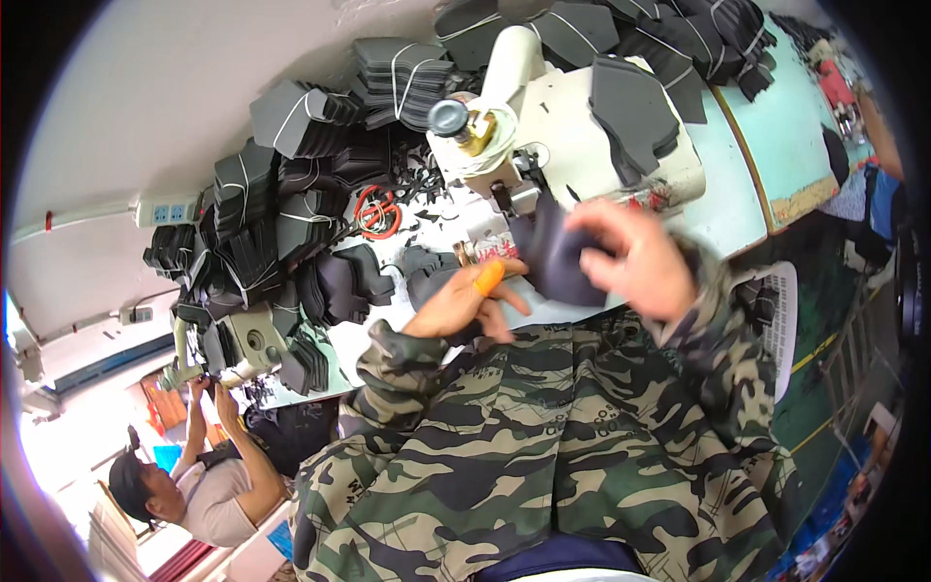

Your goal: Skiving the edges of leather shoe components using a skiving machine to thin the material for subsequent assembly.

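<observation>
Black panel (562, 260), smooth and curved, is just before the cream sewing machine (565, 121). Left of the machine: banded stacks (242, 189), red-handled scissors (382, 235); before it, left hand (467, 301), fingers loosely spread beside the panel, red lettering (493, 248), and blurred right hand (642, 260) over the panel, grip unclear.

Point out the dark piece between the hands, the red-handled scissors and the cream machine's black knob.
Dark piece (561, 262): head view, middle of its curved surface.
Red-handled scissors (379, 207): head view, on the red handles.
Black knob (448, 118): head view, on its round top.
</observation>
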`<state>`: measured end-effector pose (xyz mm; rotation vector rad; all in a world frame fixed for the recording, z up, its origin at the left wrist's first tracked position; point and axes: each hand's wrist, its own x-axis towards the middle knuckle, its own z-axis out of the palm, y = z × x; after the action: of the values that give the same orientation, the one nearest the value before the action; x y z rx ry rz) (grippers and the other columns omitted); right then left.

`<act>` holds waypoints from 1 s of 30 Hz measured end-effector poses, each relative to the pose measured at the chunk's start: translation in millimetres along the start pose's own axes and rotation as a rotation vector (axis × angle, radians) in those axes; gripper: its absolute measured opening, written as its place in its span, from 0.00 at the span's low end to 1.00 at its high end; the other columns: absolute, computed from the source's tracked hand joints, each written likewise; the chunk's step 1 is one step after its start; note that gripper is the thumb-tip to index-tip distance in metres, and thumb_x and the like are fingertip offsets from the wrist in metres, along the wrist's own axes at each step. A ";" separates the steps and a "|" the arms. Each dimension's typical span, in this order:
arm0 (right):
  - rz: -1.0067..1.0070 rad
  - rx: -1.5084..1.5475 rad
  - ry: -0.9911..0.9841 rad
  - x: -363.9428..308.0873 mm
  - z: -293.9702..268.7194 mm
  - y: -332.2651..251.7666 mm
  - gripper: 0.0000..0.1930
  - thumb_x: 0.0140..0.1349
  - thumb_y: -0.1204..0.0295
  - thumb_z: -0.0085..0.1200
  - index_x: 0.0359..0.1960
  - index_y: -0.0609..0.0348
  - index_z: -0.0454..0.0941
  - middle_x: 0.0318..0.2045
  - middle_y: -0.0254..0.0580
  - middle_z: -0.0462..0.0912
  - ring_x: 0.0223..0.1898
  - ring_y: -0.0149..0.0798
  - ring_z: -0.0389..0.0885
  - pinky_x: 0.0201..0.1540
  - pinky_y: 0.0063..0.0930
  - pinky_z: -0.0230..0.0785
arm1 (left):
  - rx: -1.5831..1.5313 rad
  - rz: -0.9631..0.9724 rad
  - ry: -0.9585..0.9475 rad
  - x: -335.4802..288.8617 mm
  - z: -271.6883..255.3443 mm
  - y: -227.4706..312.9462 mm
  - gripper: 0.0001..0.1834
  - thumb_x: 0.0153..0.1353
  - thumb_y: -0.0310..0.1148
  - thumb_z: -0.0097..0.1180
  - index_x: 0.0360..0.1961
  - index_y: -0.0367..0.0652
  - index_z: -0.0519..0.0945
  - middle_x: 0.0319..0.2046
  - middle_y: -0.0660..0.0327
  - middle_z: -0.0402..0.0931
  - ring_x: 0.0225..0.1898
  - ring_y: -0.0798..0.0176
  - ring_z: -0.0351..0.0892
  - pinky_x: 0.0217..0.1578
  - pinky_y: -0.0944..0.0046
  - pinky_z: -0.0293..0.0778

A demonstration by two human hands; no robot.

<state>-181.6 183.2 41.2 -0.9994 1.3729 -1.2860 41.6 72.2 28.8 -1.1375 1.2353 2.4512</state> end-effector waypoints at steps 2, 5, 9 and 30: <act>0.199 0.047 -0.229 -21.1 17.2 13.5 0.19 0.50 0.81 0.54 0.47 0.59 0.73 0.40 0.37 0.78 0.38 0.25 0.75 0.41 0.22 0.70 | -0.180 0.106 0.039 4.4 1.1 -10.5 0.23 0.69 0.49 0.41 0.44 0.36 0.73 0.28 0.60 0.77 0.20 0.66 0.77 0.20 0.69 0.72; 0.246 0.059 -0.230 -21.6 36.0 25.3 0.21 0.51 0.78 0.58 0.49 0.62 0.73 0.41 0.38 0.78 0.37 0.24 0.75 0.41 0.23 0.72 | -0.052 0.077 0.068 9.6 -21.2 -4.3 0.15 0.69 0.39 0.44 0.36 0.37 0.74 0.20 0.66 0.69 0.21 0.73 0.74 0.24 0.75 0.72; 0.301 0.182 -0.170 -13.4 60.7 43.1 0.20 0.56 0.74 0.57 0.51 0.66 0.73 0.30 0.41 0.80 0.26 0.24 0.77 0.29 0.20 0.71 | 0.554 0.048 0.219 8.6 -27.6 20.6 0.12 0.67 0.33 0.43 0.34 0.35 0.75 0.22 0.64 0.72 0.23 0.71 0.72 0.26 0.69 0.69; -0.637 -1.037 0.301 59.0 -100.7 -17.7 0.13 0.55 0.76 0.52 0.43 0.57 0.78 0.42 0.44 0.80 0.47 0.47 0.77 0.53 0.35 0.65 | 1.510 0.108 0.582 2.5 -103.0 -29.2 0.15 0.56 0.41 0.58 0.39 0.43 0.77 0.31 0.48 0.76 0.34 0.46 0.79 0.33 0.51 0.73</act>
<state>-292.6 143.8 49.4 -2.1377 2.1287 -1.1514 110.5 13.7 -28.5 -1.1356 2.5036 0.5450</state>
